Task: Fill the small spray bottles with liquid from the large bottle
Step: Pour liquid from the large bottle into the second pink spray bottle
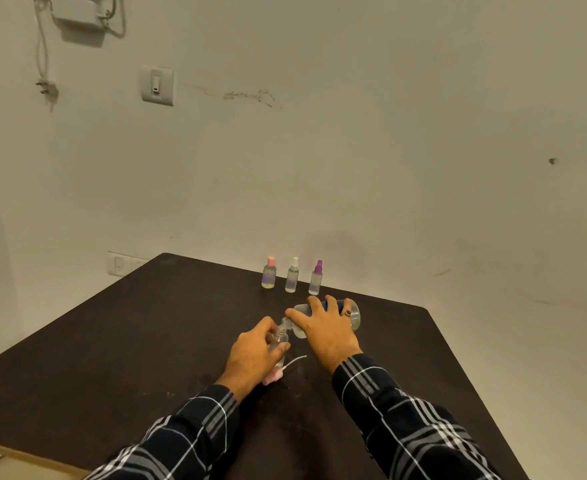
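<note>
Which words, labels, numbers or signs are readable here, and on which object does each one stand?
No text is readable.
large bottle: blue label, mostly under the right hand, too blurred to read.
three spray bottles at the back: no legible print.
wall switch: no legible marking.

I count four small spray bottles: the pink-capped bottle (269, 273), the white-capped bottle (292, 276), the purple-capped bottle (316, 278) and one uncapped bottle (279, 337). One large bottle (354, 315). One loose spray head (272, 378). Two hands: left hand (254, 355), right hand (323, 329). One worktop (146, 341).
</note>
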